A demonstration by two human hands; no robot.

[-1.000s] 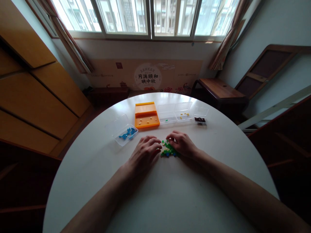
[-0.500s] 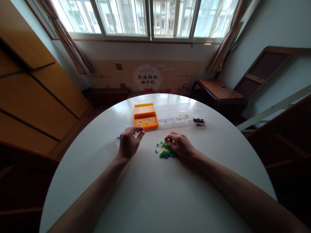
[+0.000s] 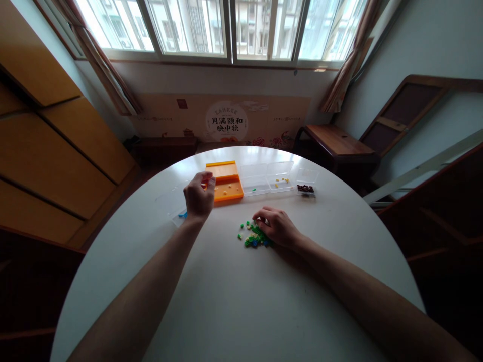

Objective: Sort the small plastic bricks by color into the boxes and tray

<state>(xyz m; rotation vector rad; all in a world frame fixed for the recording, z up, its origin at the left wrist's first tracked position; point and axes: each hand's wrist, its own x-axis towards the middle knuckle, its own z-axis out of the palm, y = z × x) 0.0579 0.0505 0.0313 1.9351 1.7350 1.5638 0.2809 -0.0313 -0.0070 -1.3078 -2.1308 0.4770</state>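
Note:
A small pile of green, yellow and blue pieces (image 3: 252, 237) lies on the round white table (image 3: 241, 301). My right hand (image 3: 276, 226) rests on the pile's right side, its bent fingertips touching the pieces. My left hand (image 3: 198, 195) hovers farther back, fingers curled toward the thumb. It is over the gap between a clear box holding blue pieces (image 3: 180, 215) and an open orange box (image 3: 226, 187) with a few yellow pieces. Whether either hand pinches a piece is hidden.
Behind the pile stand a clear double box (image 3: 267, 178) with a green and some yellow pieces, and a small clear box of dark pieces (image 3: 306, 187). A wooden bench (image 3: 335, 143) and cabinets (image 3: 56, 151) surround the table. Windows (image 3: 226, 25) are ahead.
My left hand left the pile, went left to the clear box with blue pieces, then moved back toward the orange box. My right hand stayed on the pile.

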